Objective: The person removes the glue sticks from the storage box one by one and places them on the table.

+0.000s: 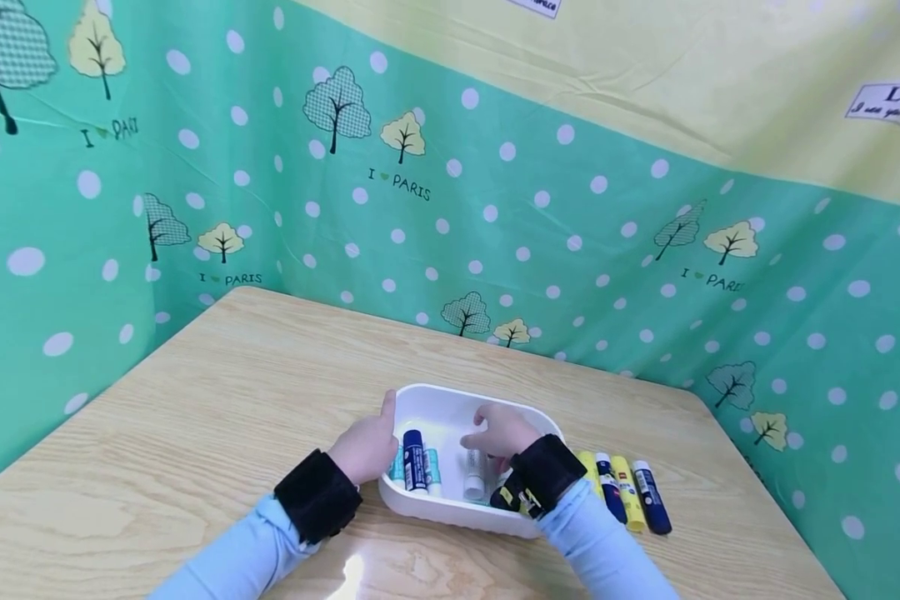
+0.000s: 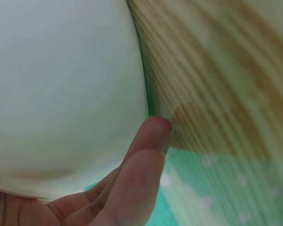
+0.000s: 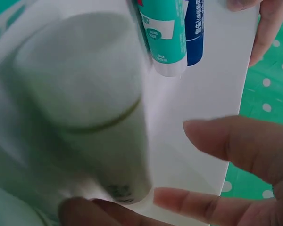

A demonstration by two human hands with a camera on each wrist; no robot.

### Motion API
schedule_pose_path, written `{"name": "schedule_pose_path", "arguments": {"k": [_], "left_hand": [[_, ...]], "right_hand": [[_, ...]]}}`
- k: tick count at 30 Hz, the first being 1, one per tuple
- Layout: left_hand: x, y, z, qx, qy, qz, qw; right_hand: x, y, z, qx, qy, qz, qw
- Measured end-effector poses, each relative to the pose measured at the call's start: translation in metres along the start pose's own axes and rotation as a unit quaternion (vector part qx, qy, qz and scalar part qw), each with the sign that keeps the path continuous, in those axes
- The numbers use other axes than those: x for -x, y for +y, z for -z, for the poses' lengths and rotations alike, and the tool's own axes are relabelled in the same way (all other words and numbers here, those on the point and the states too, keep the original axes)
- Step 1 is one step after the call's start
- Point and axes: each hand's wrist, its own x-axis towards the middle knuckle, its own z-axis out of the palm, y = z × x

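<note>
A white plastic bin (image 1: 465, 512) stands on the table with several glue sticks inside. My left hand (image 1: 367, 446) grips the bin's left end, its thumb inside the rim and its fingers along the outer wall in the left wrist view. Over the bin is my right hand (image 1: 506, 432), thumb and index finger apart. Beneath it leans a white glue stick (image 1: 475, 477), large and blurred in the right wrist view, with other fingertips close to its lower end. A navy glue stick (image 1: 415, 462) and a teal glue stick (image 3: 165, 37) lie at the bin's left.
Right of the bin, a row of glue sticks lies on the wooden table (image 1: 270, 375), including a yellow one (image 1: 627, 497) and a navy one (image 1: 652, 500). Something black and yellow (image 1: 504, 498) in the bin is partly hidden by the right wrist. A green patterned curtain (image 1: 495, 233) hangs behind.
</note>
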Motion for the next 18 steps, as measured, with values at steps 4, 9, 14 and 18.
{"name": "schedule_pose_path", "arguments": {"k": [4,9,14,18], "left_hand": [[-0.0004,0.0009,0.0004,0.002,-0.003,0.004,1.0000],[-0.0001,0.0012,0.0006,0.007,-0.005,0.003,1.0000],[-0.0003,-0.0003,0.0009,0.006,-0.004,0.001,1.0000],[-0.0012,-0.0020,0.0000,0.004,-0.002,-0.003,1.0000]], "right_hand": [[-0.0013,-0.0003,-0.0039,-0.011,-0.012,0.002,0.9999],[-0.0010,-0.0007,-0.0069,-0.008,-0.013,0.005,0.9999],[-0.0025,-0.0031,-0.0091,-0.003,-0.033,0.026,0.9991],[-0.0054,-0.0036,-0.0108,0.006,-0.059,0.061,0.9963]]}}
